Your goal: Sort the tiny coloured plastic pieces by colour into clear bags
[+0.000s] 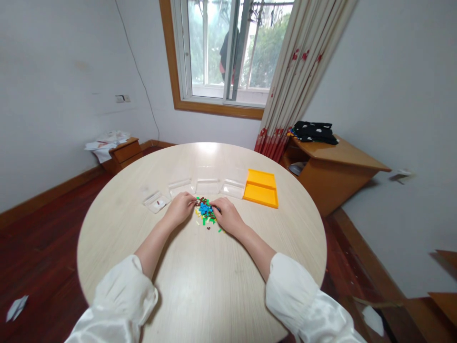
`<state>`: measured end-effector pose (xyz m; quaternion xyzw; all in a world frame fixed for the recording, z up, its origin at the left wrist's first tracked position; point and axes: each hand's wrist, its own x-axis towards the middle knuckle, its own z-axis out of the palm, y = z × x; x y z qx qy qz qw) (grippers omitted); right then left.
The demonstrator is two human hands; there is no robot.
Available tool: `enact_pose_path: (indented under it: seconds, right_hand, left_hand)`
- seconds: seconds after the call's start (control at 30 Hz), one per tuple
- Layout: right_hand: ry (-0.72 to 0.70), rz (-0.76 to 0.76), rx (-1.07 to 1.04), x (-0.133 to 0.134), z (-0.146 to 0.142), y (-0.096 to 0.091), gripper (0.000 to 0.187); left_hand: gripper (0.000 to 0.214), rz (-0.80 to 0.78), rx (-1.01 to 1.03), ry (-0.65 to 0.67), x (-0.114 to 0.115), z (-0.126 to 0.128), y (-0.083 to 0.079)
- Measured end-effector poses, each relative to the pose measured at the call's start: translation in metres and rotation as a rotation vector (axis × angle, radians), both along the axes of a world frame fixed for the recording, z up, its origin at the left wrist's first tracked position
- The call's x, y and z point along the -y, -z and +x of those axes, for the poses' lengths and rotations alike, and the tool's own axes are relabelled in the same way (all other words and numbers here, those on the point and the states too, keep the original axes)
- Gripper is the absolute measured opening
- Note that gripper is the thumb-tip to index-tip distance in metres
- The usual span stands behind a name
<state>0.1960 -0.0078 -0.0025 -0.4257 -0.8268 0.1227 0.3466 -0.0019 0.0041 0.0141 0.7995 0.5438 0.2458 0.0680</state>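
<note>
A small heap of tiny coloured pieces (204, 210), blue, green, brown and yellow, lies on the round pale wooden table (200, 276). My left hand (181, 207) rests at the heap's left edge with its fingers curled in. At the right edge sits my right hand (227, 216), fingers bent and pinched at the pieces. What either hand holds is too small to make out. Both arms wear white sleeves.
Behind the heap stand several clear plastic trays (208, 186); the leftmost tray (156, 202) holds a small brown piece. An orange tray (261, 188) lies at the right of them. A wooden desk (335, 164) with dark cloth stands beyond the table.
</note>
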Motion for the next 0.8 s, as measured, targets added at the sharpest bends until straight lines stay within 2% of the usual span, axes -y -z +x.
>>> enact_pose_path:
  seconds: [0.27,0.43,0.8]
  right_hand:
    - [-0.003,0.007,-0.004,0.0,-0.001,0.002,0.021]
    - [-0.001,0.018,-0.006,0.0,0.0,0.001,0.021]
    - [0.001,0.015,-0.017,0.0,0.0,-0.001,0.02]
  left_hand:
    - [0.025,-0.018,-0.021,-0.028,-0.002,0.0,0.005]
    - [0.025,-0.022,-0.017,-0.079,0.0,0.0,0.002]
    - [0.017,-0.005,0.273,-0.162,0.011,0.003,-0.011]
